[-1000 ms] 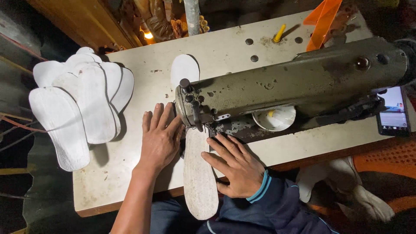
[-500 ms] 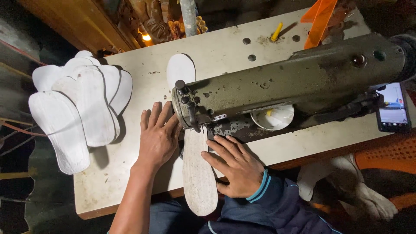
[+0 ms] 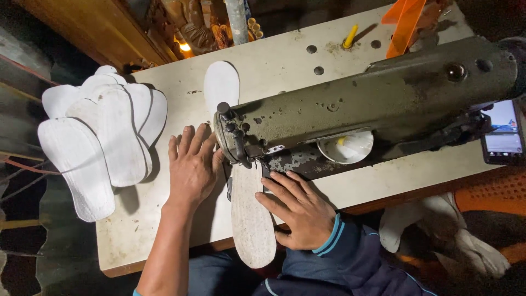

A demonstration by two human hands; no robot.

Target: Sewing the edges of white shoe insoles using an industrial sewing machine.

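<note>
A person sits at a pale, scuffed desk [image 3: 164, 241], seen from above. Nearest, a long whitish shoe insole [image 3: 251, 219] lies lengthwise, its heel end hanging over the near desk edge and its far end running under the head of an old green-grey sewing machine [image 3: 372, 104]. The right hand [image 3: 298, 211], with a dark blue sleeve at the wrist, lies flat on the insole's right edge, fingers spread and pointing toward the needle area; its grip is open, pressing rather than clasping. The left hand [image 3: 192, 167], bare-armed, lies flat on the desk just left of the insole, fingers stretched out and reaching the machine's head, the grip likewise open and holding nothing. Beyond the machine's head a second white insole [image 3: 221, 82] lies on the desk. At the left, a fanned stack of white insoles [image 3: 98, 142] overhangs the desk's edge. At the far right a phone [image 3: 501, 137] with a lit screen rests beside the machine. Further off, a yellow peg [image 3: 350, 35] and an orange plastic piece [image 3: 404, 24] stand near the desk's back edge.
</note>
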